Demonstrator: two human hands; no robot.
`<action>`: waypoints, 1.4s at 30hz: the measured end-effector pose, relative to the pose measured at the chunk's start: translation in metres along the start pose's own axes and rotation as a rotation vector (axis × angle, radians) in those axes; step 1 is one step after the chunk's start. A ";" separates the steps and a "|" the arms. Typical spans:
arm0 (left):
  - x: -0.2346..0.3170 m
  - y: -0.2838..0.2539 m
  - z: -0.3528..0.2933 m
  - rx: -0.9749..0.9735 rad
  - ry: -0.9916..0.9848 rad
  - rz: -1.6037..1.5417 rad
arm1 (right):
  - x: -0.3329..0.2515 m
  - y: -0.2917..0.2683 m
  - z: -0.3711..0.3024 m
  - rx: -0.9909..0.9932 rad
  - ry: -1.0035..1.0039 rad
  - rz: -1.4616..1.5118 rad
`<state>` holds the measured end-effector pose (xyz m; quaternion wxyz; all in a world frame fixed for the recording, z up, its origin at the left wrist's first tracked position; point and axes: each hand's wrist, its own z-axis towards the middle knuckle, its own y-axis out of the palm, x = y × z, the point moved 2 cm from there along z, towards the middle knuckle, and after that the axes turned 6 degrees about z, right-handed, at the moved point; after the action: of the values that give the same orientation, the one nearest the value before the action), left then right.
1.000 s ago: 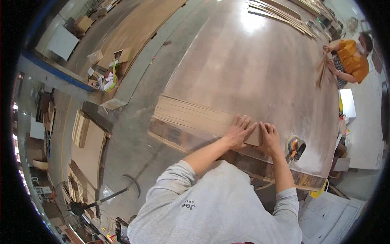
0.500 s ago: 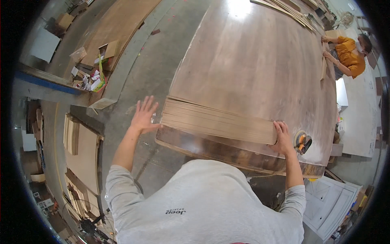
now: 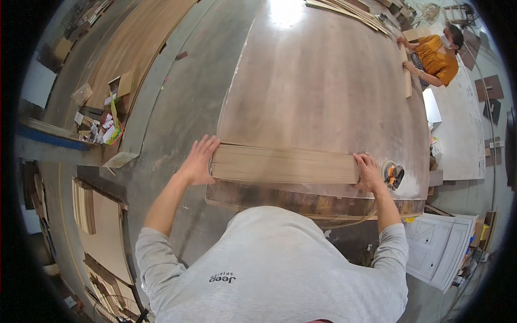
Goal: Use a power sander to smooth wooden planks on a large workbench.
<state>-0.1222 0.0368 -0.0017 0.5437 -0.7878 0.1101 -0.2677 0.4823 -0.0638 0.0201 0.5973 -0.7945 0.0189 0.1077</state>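
Wooden strips (image 3: 285,164) lie side by side in a flat, tight bundle at the near end of a broad table (image 3: 328,102), their length running from left to right between the person's two hands. The left hand (image 3: 199,161) grasps the left end, fingers and thumb spread wide enough to span it, fingertips at the far corner and thumb at the near one. The right hand (image 3: 369,172) grasps the right end more tightly, its fingers bent around the far corner and its thumb toward the near side. Thin dark seams show between the strips.

An orange-and-black sander (image 3: 393,175) stands on the table just beside the right hand.

Over on the left, an open cardboard box (image 3: 125,84) sits with a jumble of papers and packaging (image 3: 105,129); its inside is too small to make out.

The tabletop is brown and streaky, with a bright reflection toward the far end, where loose slats (image 3: 350,16) lie. At its right edge a co-worker (image 3: 436,59) in an orange top holds a long pale strip (image 3: 407,75). Grey floor (image 3: 183,86) runs along the left, with stacked boards (image 3: 99,220) there, and a white panelled piece (image 3: 436,245) stands at the lower right.
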 end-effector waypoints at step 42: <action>-0.062 0.025 -0.072 0.192 -0.611 -1.530 | -0.221 -0.013 0.066 -0.080 -0.356 0.283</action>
<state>-0.2100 -0.0011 -0.0240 0.2822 -0.6332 -0.6321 -0.3462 0.2592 -0.0188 0.0576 0.5383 -0.7755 0.0204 0.3293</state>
